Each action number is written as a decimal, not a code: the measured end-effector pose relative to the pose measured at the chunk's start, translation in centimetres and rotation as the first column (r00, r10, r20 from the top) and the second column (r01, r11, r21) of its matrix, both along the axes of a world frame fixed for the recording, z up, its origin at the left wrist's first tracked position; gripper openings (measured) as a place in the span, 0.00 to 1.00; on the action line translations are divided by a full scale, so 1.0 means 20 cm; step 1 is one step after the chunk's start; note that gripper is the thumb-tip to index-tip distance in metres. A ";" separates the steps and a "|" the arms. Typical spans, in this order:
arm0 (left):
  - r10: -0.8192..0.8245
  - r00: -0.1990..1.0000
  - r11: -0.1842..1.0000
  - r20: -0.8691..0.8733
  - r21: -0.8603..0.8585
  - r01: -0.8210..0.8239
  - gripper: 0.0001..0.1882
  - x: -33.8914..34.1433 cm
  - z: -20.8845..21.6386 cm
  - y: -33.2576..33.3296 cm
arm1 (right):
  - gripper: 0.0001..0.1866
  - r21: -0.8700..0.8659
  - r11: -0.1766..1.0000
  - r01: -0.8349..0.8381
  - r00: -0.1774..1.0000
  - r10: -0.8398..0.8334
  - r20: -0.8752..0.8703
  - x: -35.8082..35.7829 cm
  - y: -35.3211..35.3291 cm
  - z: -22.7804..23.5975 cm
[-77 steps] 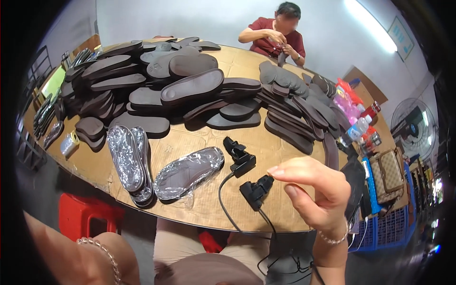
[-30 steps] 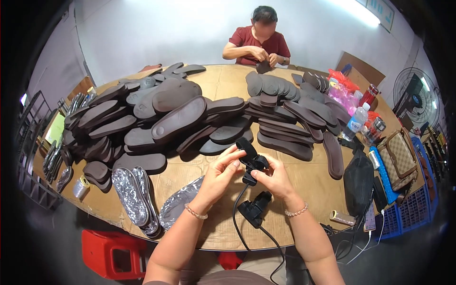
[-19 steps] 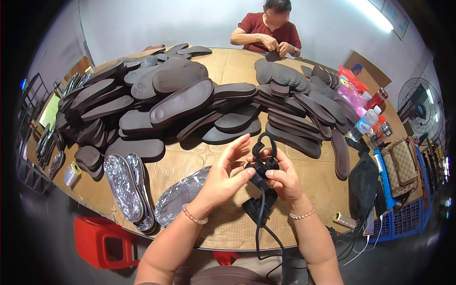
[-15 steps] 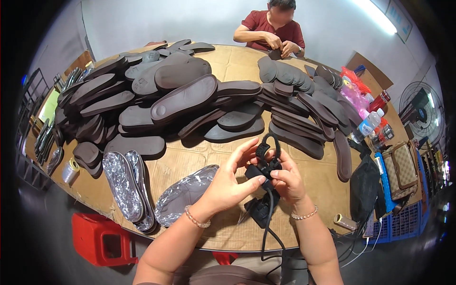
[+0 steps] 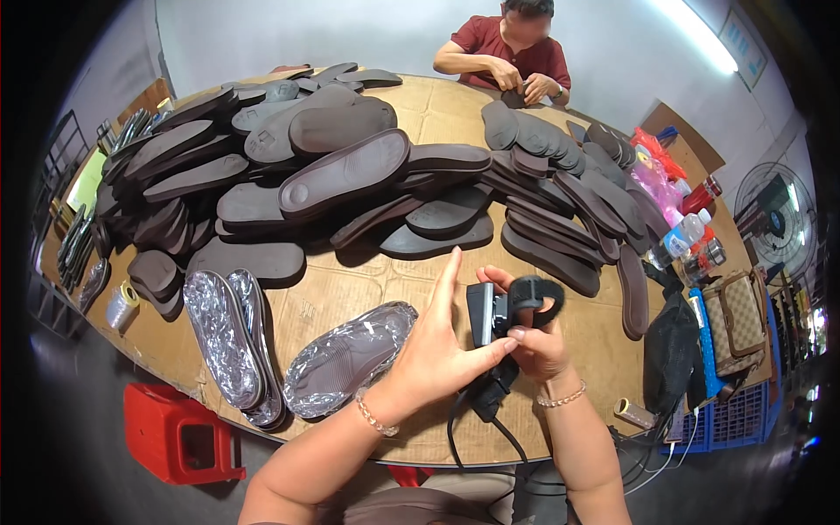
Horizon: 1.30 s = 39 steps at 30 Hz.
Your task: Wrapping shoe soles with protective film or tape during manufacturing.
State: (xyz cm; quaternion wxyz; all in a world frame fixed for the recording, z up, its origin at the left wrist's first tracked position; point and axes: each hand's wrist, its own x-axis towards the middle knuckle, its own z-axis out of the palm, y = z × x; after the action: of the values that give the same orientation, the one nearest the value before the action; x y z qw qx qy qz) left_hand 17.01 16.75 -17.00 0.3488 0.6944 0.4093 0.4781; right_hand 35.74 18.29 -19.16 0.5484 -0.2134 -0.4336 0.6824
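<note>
My right hand [image 5: 547, 346] grips a small black device [image 5: 482, 315] with a flat grey face, a looped black strap [image 5: 542, 289] and a cable. It is held above the near middle of the table. My left hand [image 5: 442, 346] stands beside the device, fingers stretched upward and apart, its thumb touching the lower part. Below my hands hang a black block [image 5: 492, 395] and black cables [image 5: 512, 437]. Left of my left hand lies a plastic-wrapped sole [image 5: 350, 359]. Farther left, more wrapped soles [image 5: 223, 337] lean together.
Dark brown shoe soles [image 5: 346, 175] are heaped across the cardboard-covered table [image 5: 429, 302]. A co-worker [image 5: 507, 57] sits at the far side, handling a dark piece. Right: bottle [image 5: 687, 232], bag [image 5: 738, 319], black pouch [image 5: 669, 350], fan [image 5: 774, 206]. A red stool [image 5: 179, 437] stands lower left.
The device has turned, so its flat face and strap loop now show, the loop farther right. My left fingers have straightened away from it. My right hand still holds it.
</note>
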 end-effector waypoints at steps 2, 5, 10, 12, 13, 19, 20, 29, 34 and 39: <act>-0.173 0.873 0.884 0.456 -0.319 0.342 0.59 0.03 0.00 -0.01 | 0.28 -0.039 0.997 -0.069 0.995 0.066 -0.073 0.02 0.01 -0.02; -0.218 0.898 0.879 0.382 -0.323 0.351 0.58 0.05 -0.01 -0.02 | 0.25 0.044 0.996 -0.074 0.992 0.078 -0.102 0.04 0.02 -0.07; -0.220 0.934 0.925 0.280 -0.245 0.291 0.58 0.06 -0.03 -0.03 | 0.29 -0.010 1.000 -0.024 0.986 0.022 -0.163 0.05 0.03 -0.10; -0.226 0.946 0.932 0.232 -0.229 0.279 0.58 0.06 -0.04 -0.03 | 0.29 0.007 1.000 -0.016 0.987 0.017 -0.157 0.06 0.04 -0.11; -0.227 0.946 0.932 0.233 -0.230 0.280 0.58 0.06 -0.03 -0.03 | 0.30 0.026 1.000 -0.008 0.988 0.012 -0.151 0.07 0.04 -0.11; -0.224 0.955 0.957 0.196 -0.140 0.254 0.59 0.06 -0.04 -0.03 | 0.29 0.053 0.998 0.016 0.991 -0.009 -0.133 0.07 0.04 -0.11; -0.223 0.959 0.959 0.175 -0.134 0.248 0.57 0.06 -0.02 -0.04 | 0.29 0.052 0.999 0.016 0.991 -0.008 -0.134 0.07 0.03 -0.11; -0.107 0.818 0.830 0.564 -0.403 0.387 0.38 0.02 -0.12 0.05 | 0.13 0.124 0.953 0.276 0.905 -0.301 0.301 -0.07 -0.03 0.06; 0.153 0.987 0.982 -0.056 0.121 -0.145 0.36 0.02 -0.02 0.05 | 0.11 0.471 0.818 0.331 0.631 -0.563 0.534 -0.06 -0.06 0.08; 0.061 0.987 0.824 -0.148 0.565 0.034 0.20 0.03 -0.01 -0.02 | 0.10 0.653 0.683 0.327 0.507 -0.710 0.488 -0.08 -0.07 0.07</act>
State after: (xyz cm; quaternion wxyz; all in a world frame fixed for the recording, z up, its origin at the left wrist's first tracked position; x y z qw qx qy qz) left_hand 17.59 16.41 -17.19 0.0900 0.7996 0.2809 0.5231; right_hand 34.14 16.81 -17.73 0.5542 -0.4403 -0.6754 0.2069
